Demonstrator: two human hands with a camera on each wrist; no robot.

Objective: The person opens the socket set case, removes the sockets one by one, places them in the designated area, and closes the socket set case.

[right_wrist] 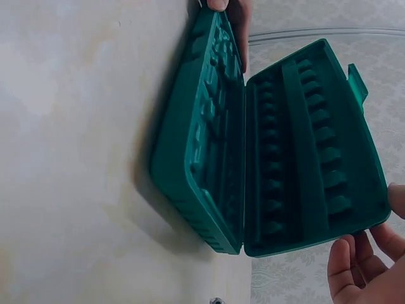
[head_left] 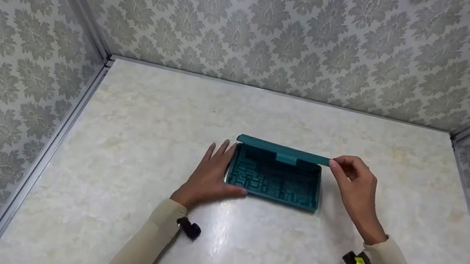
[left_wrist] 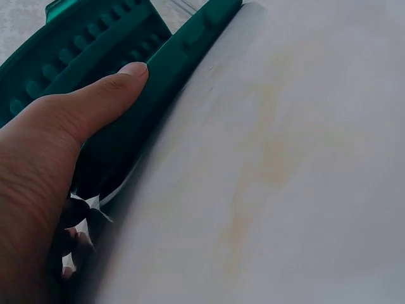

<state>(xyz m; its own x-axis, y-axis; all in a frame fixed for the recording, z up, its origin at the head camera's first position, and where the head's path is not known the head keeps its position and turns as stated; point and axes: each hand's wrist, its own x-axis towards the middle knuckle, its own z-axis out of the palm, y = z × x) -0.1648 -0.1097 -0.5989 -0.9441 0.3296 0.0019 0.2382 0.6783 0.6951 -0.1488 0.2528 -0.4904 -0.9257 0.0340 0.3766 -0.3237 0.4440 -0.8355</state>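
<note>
A teal plastic case stands on the table with its hinged lid raised. Moulded shapes line the base; in the right wrist view the lid's inside carries rows of small notches, and a latch tab sticks out from its edge. My left hand holds the base at its left end, thumb over the front rim and fingers along the side, partly hidden in the left wrist view. My right hand pinches the lid's right corner between thumb and fingers.
The pale marbled table extends around the case. Patterned wall panels border it at the back and on both sides, with a metal frame strip along the left edge. Dark cameras sit at both wrists.
</note>
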